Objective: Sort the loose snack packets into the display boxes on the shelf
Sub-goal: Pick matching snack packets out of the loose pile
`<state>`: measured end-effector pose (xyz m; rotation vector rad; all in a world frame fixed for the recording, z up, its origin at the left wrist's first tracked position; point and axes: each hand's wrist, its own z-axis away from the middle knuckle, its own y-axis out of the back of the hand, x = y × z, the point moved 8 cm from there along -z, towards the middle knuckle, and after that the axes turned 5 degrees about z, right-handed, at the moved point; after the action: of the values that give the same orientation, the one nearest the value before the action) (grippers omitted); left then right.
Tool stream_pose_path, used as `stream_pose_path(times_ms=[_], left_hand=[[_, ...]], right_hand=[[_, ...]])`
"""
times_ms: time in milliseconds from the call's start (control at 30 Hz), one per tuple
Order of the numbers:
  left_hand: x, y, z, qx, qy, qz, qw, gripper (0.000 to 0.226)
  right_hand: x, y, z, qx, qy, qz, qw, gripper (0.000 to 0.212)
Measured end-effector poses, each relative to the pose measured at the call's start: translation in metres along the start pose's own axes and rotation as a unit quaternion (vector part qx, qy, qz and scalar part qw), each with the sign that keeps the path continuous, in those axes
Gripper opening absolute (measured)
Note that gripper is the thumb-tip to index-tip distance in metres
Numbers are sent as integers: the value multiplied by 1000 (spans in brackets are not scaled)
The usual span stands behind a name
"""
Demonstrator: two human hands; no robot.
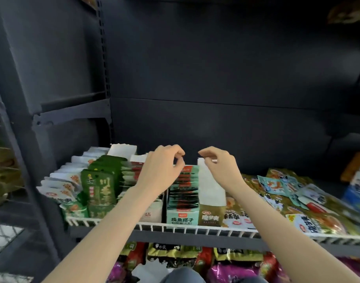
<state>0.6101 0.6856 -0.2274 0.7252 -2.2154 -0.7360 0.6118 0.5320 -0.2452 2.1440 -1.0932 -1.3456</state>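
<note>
Snack packets (182, 186) stand in rows inside the mint-green display box (180, 218) on the shelf (195, 234). Above them the left hand (161, 170) curls, fingertips pinched on nothing visible. The right hand (218, 166) pinches something small and white.

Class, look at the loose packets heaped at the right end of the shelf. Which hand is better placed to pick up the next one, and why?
Probably the right hand: it hovers over the white box, beside the loose packets. The left hand is farther away, over the mint-green box.
</note>
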Motion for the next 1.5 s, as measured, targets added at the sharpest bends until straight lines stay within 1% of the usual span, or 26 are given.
stream_pose_path(times_ms=[100, 167, 233, 333, 433, 500, 600, 667, 700, 800, 833, 867, 933, 967, 1033, 1100, 1200, 1334, 1367, 1434, 1500], left_hand=[[49, -58, -17, -46, -20, 79, 996, 23], [79, -106, -27, -93, -16, 140, 986, 27], [102, -158, -34, -139, -2, 160, 977, 32], [119, -234, -39, -214, 31, 142, 966, 40], [117, -298, -41, -272, 50, 104, 955, 49], [111, -330, -41, -304, 53, 75, 948, 62], [102, -362, -40, -346, 41, 5, 937, 78], [100, -371, -42, -345, 23, -34, 938, 79], [102, -372, -45, -328, 7, -45, 943, 76], [126, -368, -53, -239, -63, -25, 969, 48], [137, -371, -55, -233, -77, -2, 969, 38], [146, -378, -56, -247, -74, 22, 966, 31], [158, -400, -57, -305, -19, 61, 950, 29], [161, -411, -57, -329, 21, 79, 941, 32], [166, -427, -61, -349, 90, 91, 929, 44], [169, -440, -66, -356, 117, 67, 925, 54], [171, -448, -70, -358, 149, 40, 921, 62], [165, -443, -75, -324, 233, 144, 906, 50], [164, -438, -76, -316, 230, 140, 910, 46], [162, -422, -79, -295, 200, 106, 928, 39], [160, -398, -85, -257, 173, 84, 947, 31]], right_hand=[[60, 35, 12, 42, -64, 32, 997, 30], [107, 51, 22, 43, -109, 75, 990, 32], [156, 63, 30, 24, -152, 133, 979, 34], [227, 77, 48, -27, -231, 203, 951, 43], [280, 92, 61, -61, -287, 231, 928, 63], [308, 101, 65, -78, -318, 274, 904, 72], [339, 105, 64, -101, -361, 313, 873, 77], [349, 101, 60, -114, -367, 325, 864, 77], [350, 100, 56, -117, -358, 333, 864, 75], [351, 100, 44, -122, -319, 327, 881, 70], [353, 104, 41, -123, -310, 319, 887, 65], [356, 109, 39, -121, -306, 315, 890, 58], [364, 123, 38, -112, -305, 306, 895, 47], [368, 128, 39, -110, -305, 303, 896, 42], [375, 137, 42, -111, -303, 300, 897, 35], [382, 142, 47, -113, -307, 302, 896, 33], [390, 147, 53, -106, -305, 281, 904, 42], [396, 151, 48, -94, -285, 277, 913, 46], [396, 150, 47, -93, -285, 276, 913, 47], [393, 144, 46, -101, -287, 266, 915, 47], [382, 138, 44, -108, -277, 262, 918, 50]])
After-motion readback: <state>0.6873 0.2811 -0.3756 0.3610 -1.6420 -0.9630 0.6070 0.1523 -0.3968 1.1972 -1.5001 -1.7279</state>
